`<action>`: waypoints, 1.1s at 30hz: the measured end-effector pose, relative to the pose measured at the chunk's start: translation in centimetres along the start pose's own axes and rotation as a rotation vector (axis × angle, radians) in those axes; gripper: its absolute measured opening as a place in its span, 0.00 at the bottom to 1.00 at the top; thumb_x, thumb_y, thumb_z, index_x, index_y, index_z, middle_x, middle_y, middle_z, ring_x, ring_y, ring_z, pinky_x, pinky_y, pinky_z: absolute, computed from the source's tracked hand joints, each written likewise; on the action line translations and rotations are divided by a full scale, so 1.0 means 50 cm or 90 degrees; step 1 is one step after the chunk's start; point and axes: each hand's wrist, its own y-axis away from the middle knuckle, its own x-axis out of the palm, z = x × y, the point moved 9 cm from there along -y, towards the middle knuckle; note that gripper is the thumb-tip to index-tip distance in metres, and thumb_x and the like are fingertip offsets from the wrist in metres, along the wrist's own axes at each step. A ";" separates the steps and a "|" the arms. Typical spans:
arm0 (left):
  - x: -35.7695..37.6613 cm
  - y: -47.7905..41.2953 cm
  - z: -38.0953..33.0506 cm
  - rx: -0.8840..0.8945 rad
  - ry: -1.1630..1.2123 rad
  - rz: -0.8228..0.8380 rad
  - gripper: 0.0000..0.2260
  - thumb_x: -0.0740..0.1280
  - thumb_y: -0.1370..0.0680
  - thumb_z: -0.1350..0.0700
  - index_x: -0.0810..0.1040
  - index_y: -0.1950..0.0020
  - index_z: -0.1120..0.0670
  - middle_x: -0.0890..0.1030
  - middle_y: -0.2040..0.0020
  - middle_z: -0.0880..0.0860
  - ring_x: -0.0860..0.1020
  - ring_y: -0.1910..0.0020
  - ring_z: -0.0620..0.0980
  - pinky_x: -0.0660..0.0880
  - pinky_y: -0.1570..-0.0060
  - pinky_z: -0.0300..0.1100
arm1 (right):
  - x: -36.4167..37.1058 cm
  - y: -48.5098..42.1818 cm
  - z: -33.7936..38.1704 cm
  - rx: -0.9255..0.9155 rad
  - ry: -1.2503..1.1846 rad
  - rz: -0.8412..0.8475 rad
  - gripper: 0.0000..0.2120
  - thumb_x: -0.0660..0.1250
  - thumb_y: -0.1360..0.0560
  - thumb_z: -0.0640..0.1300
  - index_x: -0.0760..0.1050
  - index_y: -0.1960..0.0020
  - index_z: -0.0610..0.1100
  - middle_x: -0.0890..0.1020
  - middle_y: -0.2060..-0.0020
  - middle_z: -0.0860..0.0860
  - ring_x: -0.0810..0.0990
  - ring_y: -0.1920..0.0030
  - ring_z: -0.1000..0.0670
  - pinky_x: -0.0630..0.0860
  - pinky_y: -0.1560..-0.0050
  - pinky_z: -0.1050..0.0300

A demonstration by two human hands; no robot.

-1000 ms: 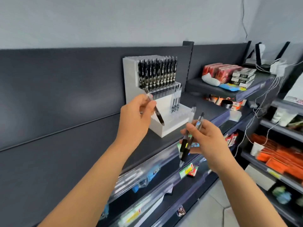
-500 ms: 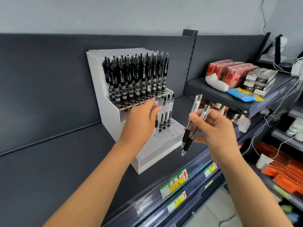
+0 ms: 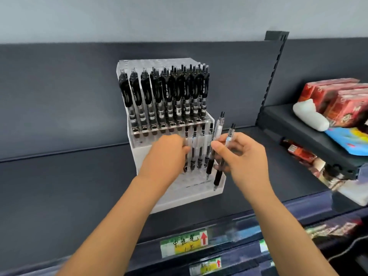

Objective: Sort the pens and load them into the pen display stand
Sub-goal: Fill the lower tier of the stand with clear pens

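Note:
A white stepped pen display stand (image 3: 179, 198) sits on the dark shelf. Its upper tier holds several black-grip pens (image 3: 165, 96). Clear pens with dark tips (image 3: 194, 148) stand in the lower tier. My left hand (image 3: 167, 156) is at the lower tier with its fingers on one of these clear pens, whose lower end is in a hole. My right hand (image 3: 243, 158) grips two clear pens (image 3: 218, 140), tips down, just right of the lower row.
A dark shelf (image 3: 69, 176) carries the stand. To the right, a higher shelf (image 3: 298, 132) holds red boxes (image 3: 338, 98), a white pack and a blue packet. Price labels (image 3: 185, 243) run along the shelf's front edge.
The view came closer to the stand. My left hand carried its pen down into the lower tier. My right hand with its two pens rose and moved in beside the stand.

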 end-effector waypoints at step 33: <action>0.003 0.069 0.068 -0.079 0.071 -0.161 0.09 0.69 0.25 0.44 0.79 0.50 0.49 0.82 0.57 0.44 0.80 0.56 0.45 0.70 0.64 0.39 | 0.043 0.035 0.029 -0.097 -0.044 0.002 0.08 0.59 0.19 0.43 0.77 0.46 0.47 0.82 0.61 0.53 0.78 0.61 0.56 0.75 0.57 0.65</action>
